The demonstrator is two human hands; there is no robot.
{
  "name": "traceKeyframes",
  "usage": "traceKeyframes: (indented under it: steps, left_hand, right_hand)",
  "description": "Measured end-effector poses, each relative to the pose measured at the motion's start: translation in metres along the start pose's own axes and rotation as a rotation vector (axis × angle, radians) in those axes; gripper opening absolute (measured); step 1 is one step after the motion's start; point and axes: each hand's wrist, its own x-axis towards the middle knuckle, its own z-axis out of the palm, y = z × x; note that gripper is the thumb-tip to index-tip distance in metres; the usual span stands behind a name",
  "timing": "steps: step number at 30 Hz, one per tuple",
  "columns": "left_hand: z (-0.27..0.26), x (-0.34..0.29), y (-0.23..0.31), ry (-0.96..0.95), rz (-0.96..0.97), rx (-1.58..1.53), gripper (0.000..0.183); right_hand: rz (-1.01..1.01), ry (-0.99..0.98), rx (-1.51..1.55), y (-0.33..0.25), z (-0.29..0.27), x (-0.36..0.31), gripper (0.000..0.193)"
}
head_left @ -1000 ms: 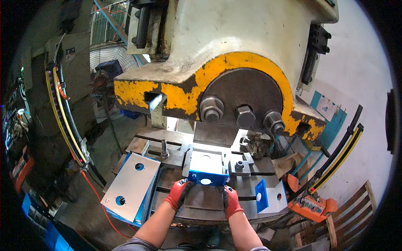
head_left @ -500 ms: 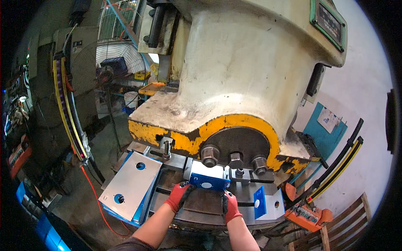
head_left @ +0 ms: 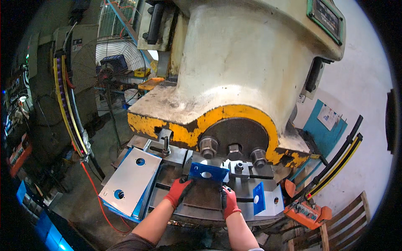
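A blue-faced sheet-metal plate [head_left: 215, 173] with a round hole stands tilted up at the press's lower die, just in front of the large bolts. At its lower left corner, my left hand [head_left: 180, 191], in a red glove with dark fingertips, is closed on the edge. My right hand [head_left: 230, 201], gloved alike, has its fingers bent and pinched at the lower right corner. What lies behind the plate is hidden. To the right, a bent bracket [head_left: 270, 201] with one blue side and one pale side rests on the bed.
On the left lies a stack of flat metal sheets [head_left: 133, 178] with round holes. The press head [head_left: 234, 62], yellow along its lower edge, hangs over the bed. An orange box [head_left: 309, 216] and a wooden rack [head_left: 347, 221] stand at right; a fan [head_left: 109, 71] is behind left.
The pale surface behind the blue face no longer shows, and the blue face has swung up and away from me. Both hands stay near its lower corners. The bolted press head appears slightly higher.
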Motion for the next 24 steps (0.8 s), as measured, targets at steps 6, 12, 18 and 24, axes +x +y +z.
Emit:
traceKeyframes:
  steps: [6,12,18,24]
  left_hand:
    - [0.014,-0.018,0.024,0.494,0.281,0.895,0.068]
    - [0.018,-0.004,0.056,0.341,0.38,0.853,0.078]
    - [-0.002,0.047,0.037,0.008,0.273,0.304,0.042]
    - [0.021,-0.01,0.097,-0.047,0.262,0.21,0.025]
  right_hand:
    - [-0.021,-0.001,0.02,0.001,-0.005,-0.001,0.008]
    - [-0.13,0.001,0.024,0.013,-0.014,0.005,0.009]
    - [-0.153,0.002,0.14,0.016,-0.01,0.003,0.008]
    - [-0.595,0.106,-0.185,-0.022,0.026,-0.065,0.048]
